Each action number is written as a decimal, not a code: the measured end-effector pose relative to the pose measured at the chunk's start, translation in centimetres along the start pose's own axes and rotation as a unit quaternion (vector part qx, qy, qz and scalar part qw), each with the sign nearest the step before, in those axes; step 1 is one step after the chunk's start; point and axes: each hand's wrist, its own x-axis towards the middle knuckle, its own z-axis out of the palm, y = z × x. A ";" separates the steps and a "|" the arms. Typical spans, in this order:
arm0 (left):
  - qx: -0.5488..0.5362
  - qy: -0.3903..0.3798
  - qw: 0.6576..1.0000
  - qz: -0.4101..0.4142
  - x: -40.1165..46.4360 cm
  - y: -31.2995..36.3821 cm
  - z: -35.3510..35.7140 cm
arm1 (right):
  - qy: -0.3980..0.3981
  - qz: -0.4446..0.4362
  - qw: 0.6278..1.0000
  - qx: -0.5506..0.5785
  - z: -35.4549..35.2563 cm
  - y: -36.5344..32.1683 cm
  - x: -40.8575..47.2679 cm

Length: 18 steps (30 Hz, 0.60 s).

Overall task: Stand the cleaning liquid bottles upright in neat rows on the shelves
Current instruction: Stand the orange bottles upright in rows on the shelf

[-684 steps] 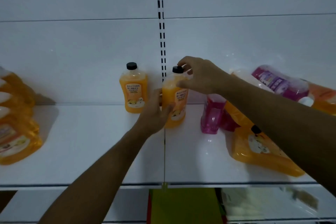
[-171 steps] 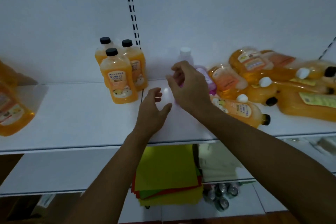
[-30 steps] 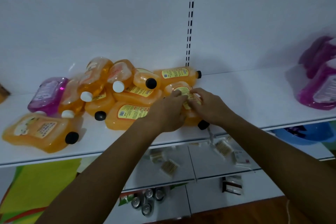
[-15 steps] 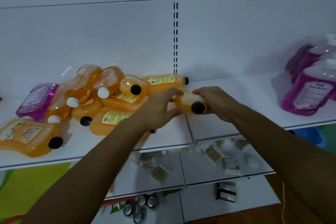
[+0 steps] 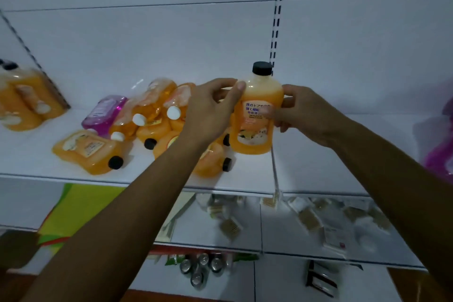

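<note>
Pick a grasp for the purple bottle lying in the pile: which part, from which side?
The purple bottle lies on its side at the pile's left edge, its cap end toward the shelf front. Probably best: wrap the mid-body from above and from the left, which looks free; orange bottles crowd its right side.

Shelf right of the bottle: you have bare shelf [image 5: 343, 162] between the upright orange bottle [image 5: 255, 117] and the purple bottles [image 5: 438, 154] at the far right.
Left of the bottle: a pile [image 5: 157, 120] of lying bottles blocks your way, touching one another.
Front edge: an open strip runs before the pile.
Far left: orange bottles [image 5: 22, 103] fill that end.
</note>
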 end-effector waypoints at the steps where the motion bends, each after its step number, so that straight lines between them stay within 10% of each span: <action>1: 0.000 0.019 1.000 -0.001 -0.4 0.3 -1.1 | 0.010 -0.016 1.000 -0.020 1.1 -0.8 0.4; 18: 0.113 0.172 0.978 -0.028 -4.7 -8.3 -30.5 | -0.092 -0.144 0.985 0.017 29.7 -13.1 11.8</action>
